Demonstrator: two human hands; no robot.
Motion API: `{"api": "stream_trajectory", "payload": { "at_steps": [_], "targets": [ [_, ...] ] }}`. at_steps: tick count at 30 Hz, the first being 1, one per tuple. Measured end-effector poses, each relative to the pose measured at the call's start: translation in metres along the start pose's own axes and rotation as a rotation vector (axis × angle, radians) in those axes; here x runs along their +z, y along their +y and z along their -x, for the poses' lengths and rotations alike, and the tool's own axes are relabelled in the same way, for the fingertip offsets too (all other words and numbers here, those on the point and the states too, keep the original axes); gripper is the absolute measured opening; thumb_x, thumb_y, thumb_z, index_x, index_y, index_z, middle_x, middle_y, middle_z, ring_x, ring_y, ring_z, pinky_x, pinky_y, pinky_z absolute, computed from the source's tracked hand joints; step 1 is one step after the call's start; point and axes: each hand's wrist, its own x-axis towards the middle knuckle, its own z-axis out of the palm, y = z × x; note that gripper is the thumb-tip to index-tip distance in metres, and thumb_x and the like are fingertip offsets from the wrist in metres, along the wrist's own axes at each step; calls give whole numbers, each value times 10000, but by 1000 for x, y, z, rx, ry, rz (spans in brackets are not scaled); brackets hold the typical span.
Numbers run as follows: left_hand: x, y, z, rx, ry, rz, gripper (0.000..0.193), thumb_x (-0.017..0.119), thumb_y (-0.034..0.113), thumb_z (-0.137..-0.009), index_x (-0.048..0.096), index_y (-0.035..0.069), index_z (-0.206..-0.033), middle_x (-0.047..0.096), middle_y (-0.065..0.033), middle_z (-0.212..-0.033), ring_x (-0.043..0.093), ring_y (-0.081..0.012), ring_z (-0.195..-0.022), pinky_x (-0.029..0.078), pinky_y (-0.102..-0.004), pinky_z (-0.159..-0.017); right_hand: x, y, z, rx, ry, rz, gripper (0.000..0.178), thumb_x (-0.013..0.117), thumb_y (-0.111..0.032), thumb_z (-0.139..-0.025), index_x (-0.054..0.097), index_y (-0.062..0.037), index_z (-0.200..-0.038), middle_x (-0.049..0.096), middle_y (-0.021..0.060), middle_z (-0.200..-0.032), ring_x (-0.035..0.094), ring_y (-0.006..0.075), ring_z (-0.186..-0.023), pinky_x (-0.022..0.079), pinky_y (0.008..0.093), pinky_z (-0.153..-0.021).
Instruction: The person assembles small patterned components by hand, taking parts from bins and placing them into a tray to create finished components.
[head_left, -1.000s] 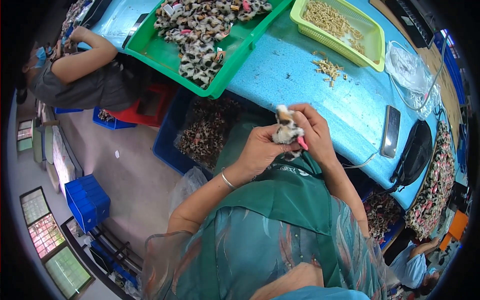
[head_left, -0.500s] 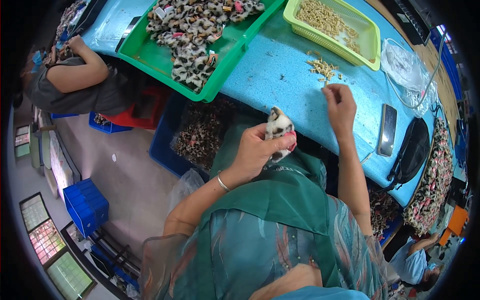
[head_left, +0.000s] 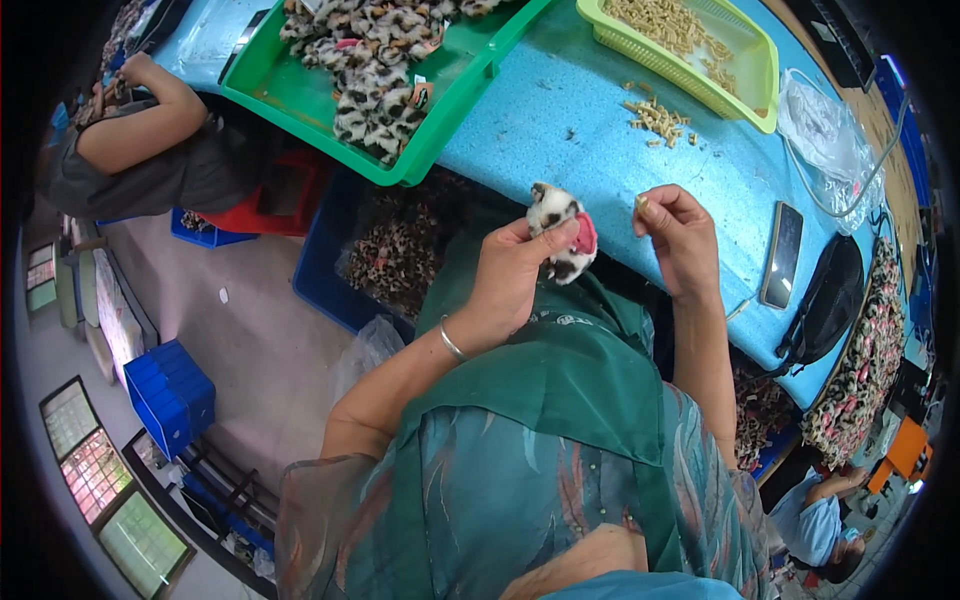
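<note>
My left hand (head_left: 508, 268) is closed round a small spotted plush piece (head_left: 553, 208), white fur with dark patches and a pink side facing right. The plush is held above my lap, just off the table's near edge. To its right, my right hand (head_left: 682, 240) pinches a small tan peg (head_left: 642, 203) between thumb and fingertip; most of the peg is hidden. Beyond that hand, a loose pile of similar tan pegs (head_left: 657, 120) lies on the blue table (head_left: 545, 120). More of them fill part of a yellow-green basket (head_left: 757, 112).
A green tray (head_left: 425, 160) of spotted plush pieces sits at the table's far left. On the right lie a phone (head_left: 782, 255), a black pouch (head_left: 828, 300) and clear plastic bags (head_left: 815, 120). A blue bin (head_left: 318, 285) stands below the table. A co-worker's arm (head_left: 140, 125) is at left.
My right hand has drawn back from the tan pile, now with a peg in its fingertips. My left hand has turned and raised the plush, so its pink side shows more.
</note>
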Motion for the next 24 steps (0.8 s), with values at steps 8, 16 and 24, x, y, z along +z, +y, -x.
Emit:
{"api": "stream_trajectory", "payload": {
  "at_steps": [8, 16, 24],
  "targets": [
    [6, 2, 3, -60, 4, 76, 169, 681, 109, -871, 687, 1, -1000, 691, -42, -953, 624, -87, -872, 478, -235, -794, 46, 16, 34, -48, -48, -52, 91, 688, 41, -801, 664, -12, -871, 538, 70, -1124, 557, 159, -999, 473, 301, -881],
    [5, 0, 12, -58, -38, 76, 190, 693, 113, -863, 685, -6, -1012, 688, -40, -965, 620, -83, -876, 475, -228, -793, 44, 22, 36, -70, -54, -48, 59, 682, 30, -811, 655, -3, -852, 566, 80, -1075, 581, 169, -956, 510, 309, -843],
    [2, -11, 13, 14, -39, 18, 174, 656, 107, -894, 678, 28, -1049, 669, -15, -963, 611, -80, -855, 490, -237, -751, 47, 11, 39, -55, -42, 142, 26, 671, 12, -825, 647, 11, -834, 623, 93, -1006, 588, 156, -940, 491, 294, -853]
  ]
}}
